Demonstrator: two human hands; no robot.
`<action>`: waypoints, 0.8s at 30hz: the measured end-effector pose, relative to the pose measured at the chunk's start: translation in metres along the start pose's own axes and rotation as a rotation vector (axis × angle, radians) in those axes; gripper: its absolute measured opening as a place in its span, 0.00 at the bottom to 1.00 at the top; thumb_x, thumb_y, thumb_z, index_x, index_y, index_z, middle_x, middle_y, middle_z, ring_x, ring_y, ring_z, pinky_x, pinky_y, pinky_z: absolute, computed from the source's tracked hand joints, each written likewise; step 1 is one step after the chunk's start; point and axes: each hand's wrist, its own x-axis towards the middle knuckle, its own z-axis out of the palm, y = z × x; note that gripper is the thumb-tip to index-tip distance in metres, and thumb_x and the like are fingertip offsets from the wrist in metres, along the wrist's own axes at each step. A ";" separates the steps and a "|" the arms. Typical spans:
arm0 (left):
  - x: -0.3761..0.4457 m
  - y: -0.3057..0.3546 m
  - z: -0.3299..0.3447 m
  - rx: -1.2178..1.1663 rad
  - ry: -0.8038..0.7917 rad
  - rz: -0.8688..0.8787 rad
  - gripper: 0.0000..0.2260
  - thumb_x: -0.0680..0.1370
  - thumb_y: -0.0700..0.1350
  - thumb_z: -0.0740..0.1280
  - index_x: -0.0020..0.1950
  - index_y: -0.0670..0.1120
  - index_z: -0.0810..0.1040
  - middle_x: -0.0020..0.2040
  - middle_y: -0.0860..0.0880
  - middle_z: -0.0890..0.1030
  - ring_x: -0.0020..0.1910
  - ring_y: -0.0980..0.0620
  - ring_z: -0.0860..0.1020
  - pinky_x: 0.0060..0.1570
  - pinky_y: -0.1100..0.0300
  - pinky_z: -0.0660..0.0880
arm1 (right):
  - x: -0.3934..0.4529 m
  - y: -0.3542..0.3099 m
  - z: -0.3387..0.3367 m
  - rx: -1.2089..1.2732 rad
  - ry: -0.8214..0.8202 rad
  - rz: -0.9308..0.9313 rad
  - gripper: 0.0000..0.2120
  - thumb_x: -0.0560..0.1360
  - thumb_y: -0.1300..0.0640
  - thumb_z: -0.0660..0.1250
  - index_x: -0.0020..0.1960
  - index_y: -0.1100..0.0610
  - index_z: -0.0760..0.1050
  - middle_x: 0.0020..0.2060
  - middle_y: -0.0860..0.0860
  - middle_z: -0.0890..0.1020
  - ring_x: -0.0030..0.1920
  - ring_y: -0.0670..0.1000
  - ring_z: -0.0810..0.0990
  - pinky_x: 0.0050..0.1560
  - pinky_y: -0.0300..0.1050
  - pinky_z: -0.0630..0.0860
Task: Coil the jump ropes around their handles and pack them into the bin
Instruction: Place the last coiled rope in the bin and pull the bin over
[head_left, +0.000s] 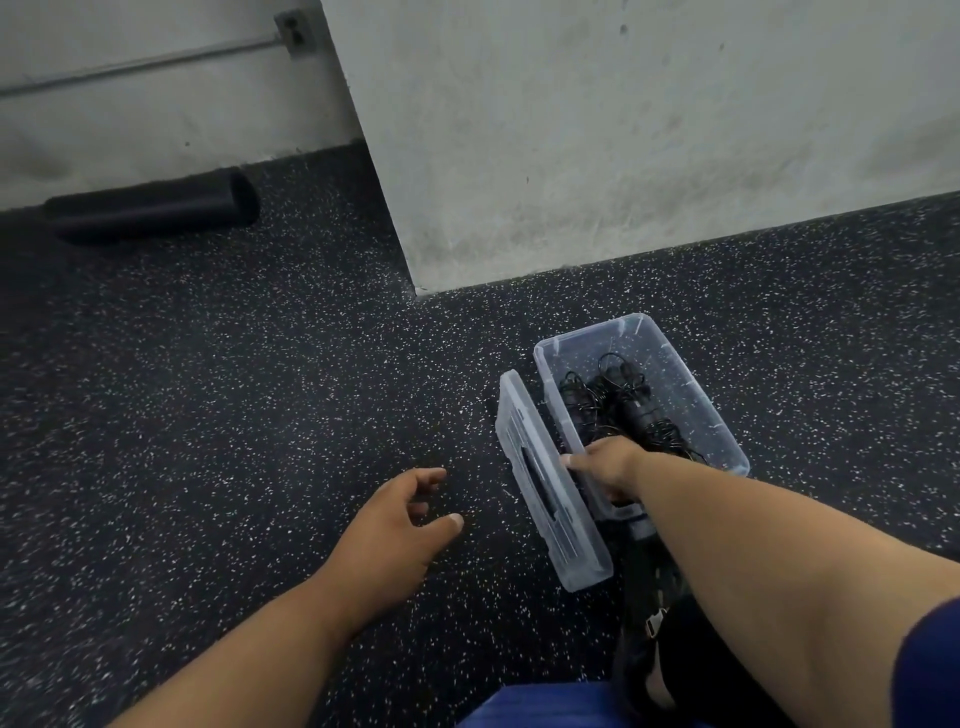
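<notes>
A clear plastic bin (696, 395) stands on the speckled black floor at right of centre. Inside it lie black jump ropes (628, 410), their thin cords wound around dark handles. The bin's clear lid (545, 483) leans on edge against the bin's left side. My right hand (605, 467) reaches over the bin's near corner and grips the bin's near rim, thumb toward the lid. My left hand (400, 514) hovers above the floor left of the lid, fingers loosely curled, holding nothing.
A grey concrete pillar (623, 156) rises just behind the bin. A black foam roller (156, 208) lies by the wall at far left. A black strap with a buckle (652, 618) sits near my knee below the bin.
</notes>
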 end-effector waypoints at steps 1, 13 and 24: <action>0.001 -0.002 -0.001 0.001 -0.003 -0.007 0.23 0.80 0.51 0.74 0.73 0.62 0.72 0.67 0.63 0.75 0.62 0.66 0.74 0.59 0.63 0.73 | 0.001 -0.003 0.003 -0.163 0.036 -0.029 0.24 0.79 0.39 0.70 0.64 0.56 0.76 0.50 0.54 0.81 0.48 0.55 0.79 0.54 0.49 0.79; 0.015 -0.056 0.061 -0.600 -0.273 -0.649 0.20 0.81 0.53 0.69 0.71 0.48 0.73 0.68 0.47 0.78 0.62 0.44 0.78 0.62 0.50 0.70 | -0.011 -0.032 0.035 -0.391 0.203 -0.137 0.17 0.81 0.56 0.65 0.68 0.60 0.75 0.61 0.59 0.81 0.62 0.61 0.80 0.59 0.50 0.77; 0.037 -0.081 0.024 -0.553 -0.039 -0.565 0.07 0.84 0.48 0.67 0.55 0.47 0.82 0.56 0.45 0.85 0.54 0.46 0.80 0.56 0.52 0.75 | -0.035 -0.099 0.055 -0.601 0.219 -0.480 0.02 0.80 0.58 0.63 0.52 0.53 0.73 0.50 0.55 0.83 0.53 0.60 0.82 0.50 0.49 0.75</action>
